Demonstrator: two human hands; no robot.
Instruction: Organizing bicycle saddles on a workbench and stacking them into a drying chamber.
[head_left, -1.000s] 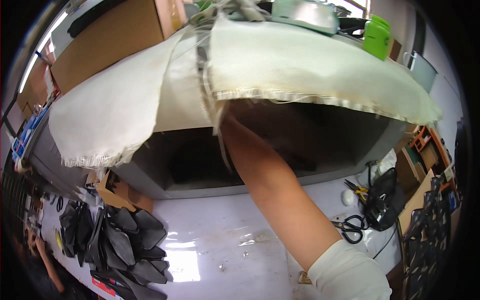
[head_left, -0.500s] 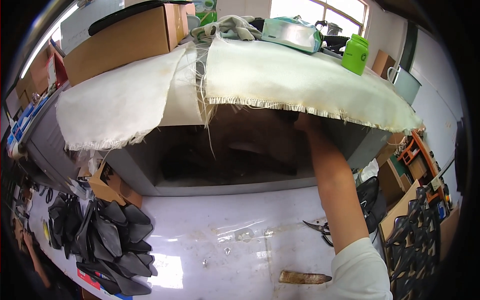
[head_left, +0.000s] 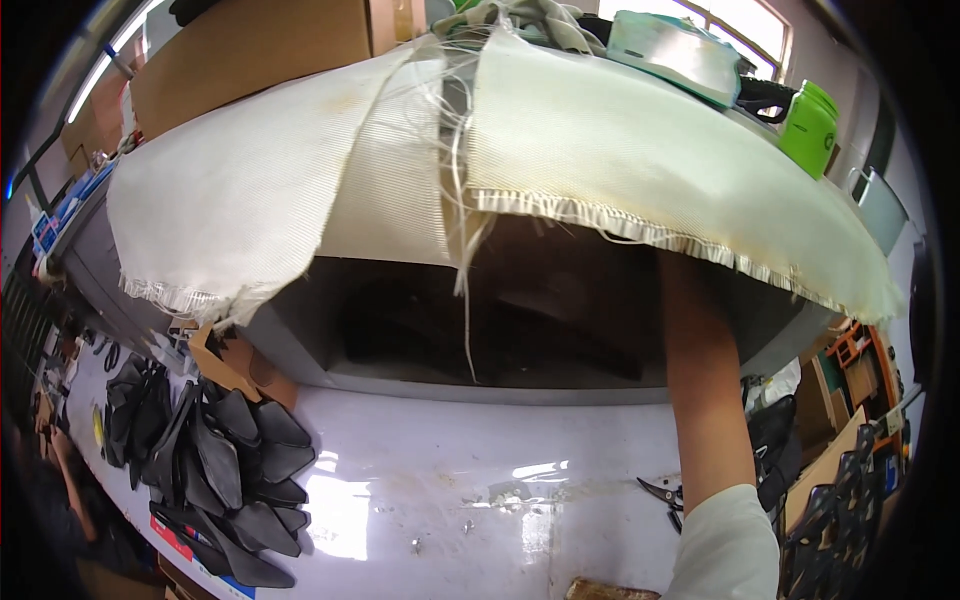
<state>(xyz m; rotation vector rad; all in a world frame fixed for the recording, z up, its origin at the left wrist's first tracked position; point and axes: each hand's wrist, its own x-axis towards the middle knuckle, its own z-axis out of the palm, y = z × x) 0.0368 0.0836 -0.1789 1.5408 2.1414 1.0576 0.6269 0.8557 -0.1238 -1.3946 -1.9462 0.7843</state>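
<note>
- The right arm (head_left: 710, 420) reaches into a grey box (head_left: 500, 393), far on the table (head_left: 410, 440).
- Fingers hidden; cannot tell if apart or together.
- White cloth (head_left: 600, 135) drapes over the box.

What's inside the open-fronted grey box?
Inside the grey box: part of the right forearm, plus dark shapes too dim to identify. The white woven cover hides the right hand and upper interior.

Rough woven cloth (head_left: 640, 130); glossy tabletop (head_left: 420, 450)
</note>
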